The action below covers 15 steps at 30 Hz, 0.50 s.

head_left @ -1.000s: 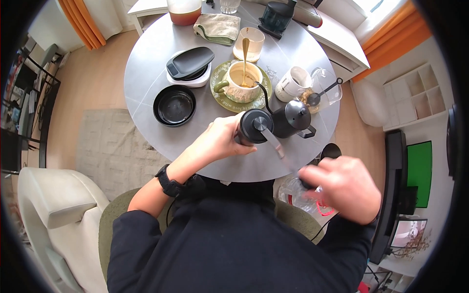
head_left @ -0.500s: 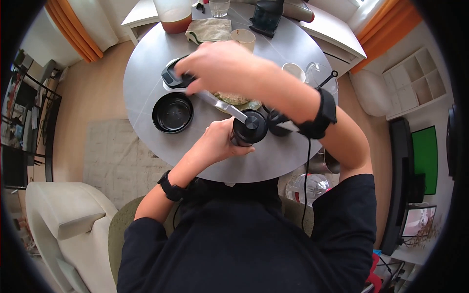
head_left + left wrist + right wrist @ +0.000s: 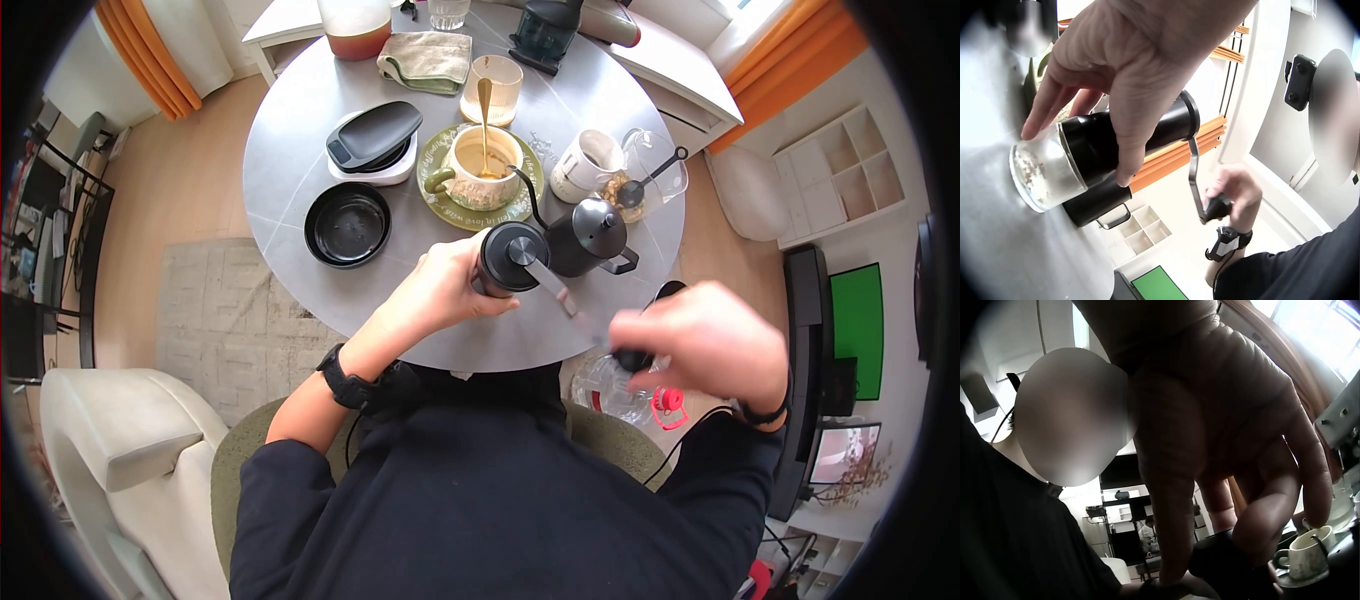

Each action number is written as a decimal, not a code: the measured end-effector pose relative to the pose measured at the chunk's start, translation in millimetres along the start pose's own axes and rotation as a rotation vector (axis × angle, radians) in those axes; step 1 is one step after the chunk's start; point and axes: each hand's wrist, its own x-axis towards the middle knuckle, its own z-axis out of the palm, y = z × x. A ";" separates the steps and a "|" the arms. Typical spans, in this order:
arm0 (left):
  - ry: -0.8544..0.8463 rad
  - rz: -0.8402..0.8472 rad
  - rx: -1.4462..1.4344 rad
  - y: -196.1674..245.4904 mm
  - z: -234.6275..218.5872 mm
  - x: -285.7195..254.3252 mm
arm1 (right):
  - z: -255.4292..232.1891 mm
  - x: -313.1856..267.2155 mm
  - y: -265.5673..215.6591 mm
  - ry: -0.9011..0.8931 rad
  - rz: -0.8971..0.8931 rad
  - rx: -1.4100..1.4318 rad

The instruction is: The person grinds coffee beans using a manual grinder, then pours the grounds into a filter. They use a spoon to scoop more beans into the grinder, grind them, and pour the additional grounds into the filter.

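My left hand (image 3: 445,285) grips the black body of a hand coffee grinder (image 3: 508,268) near the table's front edge. In the left wrist view, its clear lower jar (image 3: 1044,172) stands on the tabletop with pale bits inside. A metal crank (image 3: 1194,178) reaches from the lid to a black knob (image 3: 1215,209). Fingers of my right hand (image 3: 710,345), blurred in the head view, curl round that knob, out to the right beyond the table edge. A black gooseneck kettle (image 3: 585,240) stands just right of the grinder.
A cup (image 3: 470,185) with a gold spoon sits on a green saucer (image 3: 436,205). To the left are a black dish (image 3: 347,225) and a scale (image 3: 385,175) bearing a dark scoop-shaped tray. A white mug (image 3: 580,170) stands behind the kettle. A plastic bottle (image 3: 610,390) is below the table's right edge.
My right hand has swung the crank round, from the lower right over the table to the left, and back to the lower right. My left hand still holds the grinder.
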 end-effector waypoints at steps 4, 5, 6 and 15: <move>-0.010 -0.029 -0.015 -0.7 0.6 -0.3 | 23.3 38.3 -43.5 0.114 -0.442 -0.108; 0.007 0.001 0.006 -1.0 0.9 -0.7 | 30.1 54.0 -50.9 0.212 -0.520 -0.134; 0.025 0.031 0.028 -1.4 1.0 -1.1 | 29.5 71.5 -55.9 0.236 -0.574 -0.164; 0.060 0.105 0.100 -17.2 5.4 1.9 | -30.7 198.5 -7.5 0.522 -0.227 -0.240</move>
